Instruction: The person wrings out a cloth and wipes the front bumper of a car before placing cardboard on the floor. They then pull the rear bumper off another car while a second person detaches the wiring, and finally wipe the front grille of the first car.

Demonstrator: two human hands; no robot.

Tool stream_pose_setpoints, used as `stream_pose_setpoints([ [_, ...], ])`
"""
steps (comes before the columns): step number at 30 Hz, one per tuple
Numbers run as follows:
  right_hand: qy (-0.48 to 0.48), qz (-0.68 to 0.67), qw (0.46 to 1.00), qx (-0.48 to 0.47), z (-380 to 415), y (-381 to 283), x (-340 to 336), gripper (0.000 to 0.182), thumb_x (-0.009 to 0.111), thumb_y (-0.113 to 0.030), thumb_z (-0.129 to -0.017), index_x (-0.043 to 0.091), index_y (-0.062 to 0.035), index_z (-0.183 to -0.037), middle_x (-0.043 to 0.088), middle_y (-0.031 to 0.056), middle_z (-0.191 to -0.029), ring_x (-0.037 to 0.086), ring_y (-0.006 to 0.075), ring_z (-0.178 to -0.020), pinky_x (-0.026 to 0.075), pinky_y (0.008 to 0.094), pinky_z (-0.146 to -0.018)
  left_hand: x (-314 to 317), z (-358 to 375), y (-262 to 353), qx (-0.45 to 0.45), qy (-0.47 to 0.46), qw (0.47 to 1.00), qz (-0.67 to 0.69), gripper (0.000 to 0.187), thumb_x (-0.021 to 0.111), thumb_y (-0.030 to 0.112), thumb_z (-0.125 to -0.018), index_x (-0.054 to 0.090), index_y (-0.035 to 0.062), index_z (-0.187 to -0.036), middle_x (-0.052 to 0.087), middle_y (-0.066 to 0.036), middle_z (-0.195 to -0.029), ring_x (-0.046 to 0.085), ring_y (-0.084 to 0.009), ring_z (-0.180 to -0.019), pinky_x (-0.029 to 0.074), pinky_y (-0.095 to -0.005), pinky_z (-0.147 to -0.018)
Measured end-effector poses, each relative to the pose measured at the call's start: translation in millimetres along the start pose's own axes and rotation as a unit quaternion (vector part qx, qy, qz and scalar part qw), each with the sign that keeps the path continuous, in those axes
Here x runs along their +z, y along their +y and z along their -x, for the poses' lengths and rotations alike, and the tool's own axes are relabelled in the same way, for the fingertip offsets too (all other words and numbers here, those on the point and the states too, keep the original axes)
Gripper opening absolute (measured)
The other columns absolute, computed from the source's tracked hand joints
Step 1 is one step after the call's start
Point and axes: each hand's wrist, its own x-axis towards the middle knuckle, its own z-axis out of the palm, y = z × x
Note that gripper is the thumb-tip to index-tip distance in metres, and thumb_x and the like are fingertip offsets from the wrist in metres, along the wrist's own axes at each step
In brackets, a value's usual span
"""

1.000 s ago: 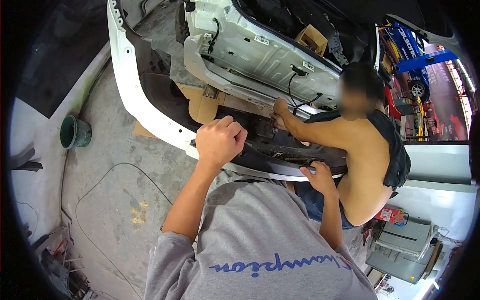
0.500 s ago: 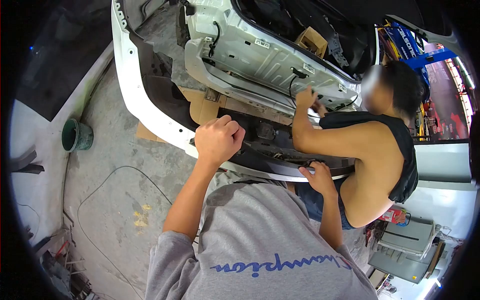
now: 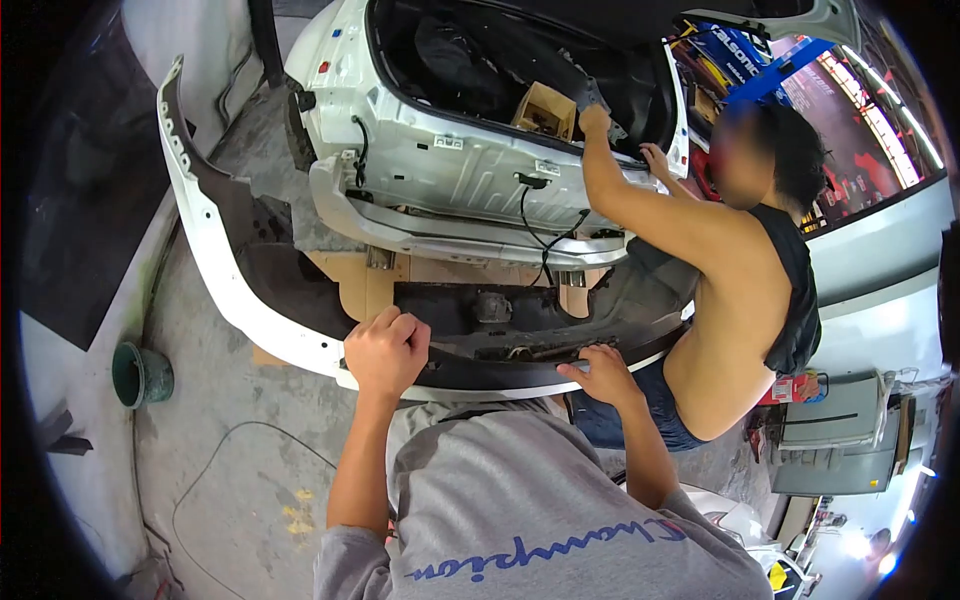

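A white car bumper cover (image 3: 265, 325) lies in front of me with its dark inner side facing up. My left hand (image 3: 387, 350) is closed in a fist over its near edge. Further right, my right hand (image 3: 603, 376) grips the same edge, fingers over the top and thumb along the near side. Beyond the bumper stands the white car's rear (image 3: 430, 170), stripped of its cover, with a silver crossbar (image 3: 450, 232) and dark wires (image 3: 540, 225) hanging down. The undersides of both grips are hidden.
To my right, a co-worker (image 3: 735, 280) leans over the open trunk, both hands at it, near an open cardboard box (image 3: 546, 110). Cardboard (image 3: 365, 285) lies beneath the car. A green bucket (image 3: 142, 375) and a thin cable (image 3: 215, 450) are on the floor at left.
My view has shifted, so more of the car's trunk shows. The co-worker's hands have moved from the wires on the rear panel up to the trunk opening. My hands keep hold of the bumper.
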Motion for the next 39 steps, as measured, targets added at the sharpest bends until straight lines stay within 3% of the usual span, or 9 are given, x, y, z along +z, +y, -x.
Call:
stream_pose_setpoints([
  [12, 0.007, -0.002, 1.0, 0.013, 3.0, -1.7, -0.7, 0.072, 0.061, -0.068, -0.083, 0.07, 0.0008, -0.103, 0.067, 0.0224, -0.104, 0.057, 0.0372, -0.111, 0.04, 0.0458, -0.103, -0.7, 0.2, 2.9, -0.009, -0.012, 1.0, -0.005, 0.014, 0.068, 0.007, -0.067, 0.058, 0.0079, -0.058, 0.05, -0.006, -0.057, 0.053, -0.0264, -0.049, 0.042, -0.0365, -0.046],
  [27, -0.015, -0.008, 1.0, 0.0, 4.5, 3.0, -0.5, 0.072, 0.061, -0.067, -0.084, 0.07, 0.0027, -0.103, 0.065, 0.0273, -0.106, 0.057, 0.0398, -0.112, 0.041, 0.0464, -0.101, 0.8, 3.4, 6.3, -0.001, -0.014, 1.0, -0.007, 0.014, 0.069, 0.007, -0.068, 0.058, 0.0084, -0.059, 0.05, -0.006, -0.059, 0.052, -0.0261, -0.05, 0.041, -0.0363, -0.047],
  [39, -0.019, -0.015, 1.0, 0.011, 4.8, 6.8, -0.5, 0.076, 0.06, -0.068, -0.084, 0.068, 0.0048, -0.107, 0.065, 0.0264, -0.108, 0.056, 0.0396, -0.112, 0.039, 0.0456, -0.103, 2.9, 6.8, 10.4, -0.001, -0.003, 1.0, -0.009, 0.015, 0.069, 0.007, -0.068, 0.057, 0.0086, -0.059, 0.05, -0.005, -0.058, 0.052, -0.0256, -0.05, 0.041, -0.0359, -0.047],
])
